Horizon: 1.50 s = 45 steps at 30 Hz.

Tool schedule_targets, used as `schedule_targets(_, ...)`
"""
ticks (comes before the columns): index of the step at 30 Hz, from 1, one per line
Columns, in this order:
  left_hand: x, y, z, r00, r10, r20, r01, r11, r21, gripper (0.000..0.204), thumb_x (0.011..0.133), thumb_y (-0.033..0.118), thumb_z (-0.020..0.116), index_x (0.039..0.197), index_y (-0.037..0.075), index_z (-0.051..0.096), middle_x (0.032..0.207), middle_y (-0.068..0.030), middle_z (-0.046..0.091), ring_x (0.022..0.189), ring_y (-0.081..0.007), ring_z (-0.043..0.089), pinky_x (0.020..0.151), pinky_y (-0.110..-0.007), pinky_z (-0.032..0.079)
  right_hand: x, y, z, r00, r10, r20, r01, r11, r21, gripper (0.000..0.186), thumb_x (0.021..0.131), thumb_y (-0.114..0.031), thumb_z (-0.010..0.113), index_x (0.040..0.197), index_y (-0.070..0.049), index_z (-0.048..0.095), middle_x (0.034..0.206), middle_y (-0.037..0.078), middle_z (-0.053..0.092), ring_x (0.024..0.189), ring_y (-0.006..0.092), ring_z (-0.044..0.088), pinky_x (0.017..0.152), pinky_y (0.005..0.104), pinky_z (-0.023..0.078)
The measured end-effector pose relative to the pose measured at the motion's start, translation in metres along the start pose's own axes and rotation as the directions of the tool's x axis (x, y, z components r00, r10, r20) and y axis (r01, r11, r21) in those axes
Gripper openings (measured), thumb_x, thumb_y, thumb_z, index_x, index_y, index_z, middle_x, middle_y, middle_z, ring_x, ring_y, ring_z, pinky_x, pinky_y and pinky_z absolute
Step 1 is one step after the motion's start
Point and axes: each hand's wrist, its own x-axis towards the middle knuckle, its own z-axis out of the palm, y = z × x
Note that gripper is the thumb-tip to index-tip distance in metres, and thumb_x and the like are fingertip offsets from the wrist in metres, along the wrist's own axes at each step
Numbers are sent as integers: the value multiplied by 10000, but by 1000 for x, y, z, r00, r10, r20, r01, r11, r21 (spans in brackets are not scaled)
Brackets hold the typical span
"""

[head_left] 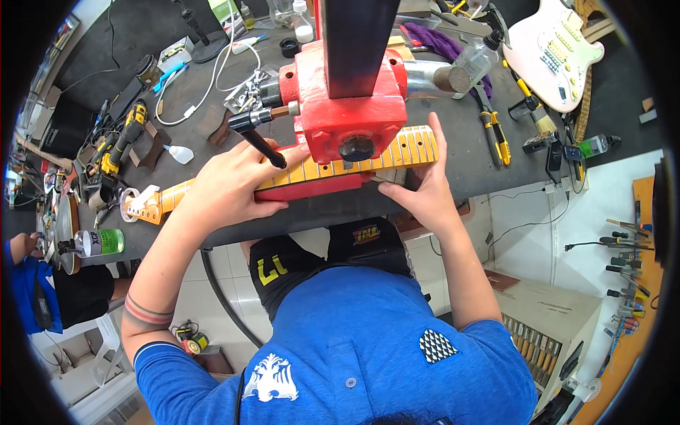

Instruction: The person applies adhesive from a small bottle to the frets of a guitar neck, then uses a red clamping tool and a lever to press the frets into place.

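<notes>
Viewing the head camera, we find the guitar neck [312, 171] at centre frame, frets up, beneath the red press [354, 120]. Left hand [237, 177] clasps the neck over the red block [308, 190], we judge to keep both aligned. Right hand [430, 190] is spread wide around the neck's right end (forefinger up along the tip, thumb below), probably steadying it. We suppose the block backs the neck against pressure.
</notes>
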Motion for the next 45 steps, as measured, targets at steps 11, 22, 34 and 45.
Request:
schedule_targets(11, 0, -3, -8, 999, 6, 48, -7, 1000, 21, 946, 778, 323, 928, 1630, 307, 518, 1305, -144, 662, 1185, -368, 677, 964, -466, 605, -3, 12, 31, 996, 19, -89, 15, 930, 367, 1418, 839, 176, 813, 1746, -239, -195, 1628, 173, 425, 1485, 311, 531, 1244, 521, 456)
schedule_targets(22, 2, -1, -12, 998, 1, 65, -3, 1000, 27, 950, 764, 311, 928, 1626, 306, 527, 1294, -135, 667, 1179, -362, 682, 956, -452, 610, -3, 12, 3, 996, 74, -42, -54, 933, 357, 1183, 855, 106, 743, 1768, -156, 38, 1604, 160, 480, 1510, 276, 505, 1224, 428, 461)
schedule_targets(34, 3, -2, -9, 1000, 20, -3, -20, 1000, -18, 724, 738, 277, 919, 1410, 194, 662, 1227, -122, 668, 1066, -374, 709, 901, -469, 596, 117, -71, -33, 981, 193, 35, -192, 981, -19, 406, 1184, -329, 498, 1423, -21, 612, 1149, 106, 788, 1005, 177, 749, 805, 317, 568)
schedule_targets(45, -7, -9, -2, 999, 33, 1, -33, 999, 32, 982, 746, 284, 924, 1637, 320, 511, 1285, -94, 653, 1145, -332, 682, 925, -450, 617, 199, -154, -33, 975, -129, 183, 94, 978, 187, 464, 1131, -283, 622, 1532, -56, 562, 1213, 125, 737, 1046, 220, 748, 889, 323, 627)
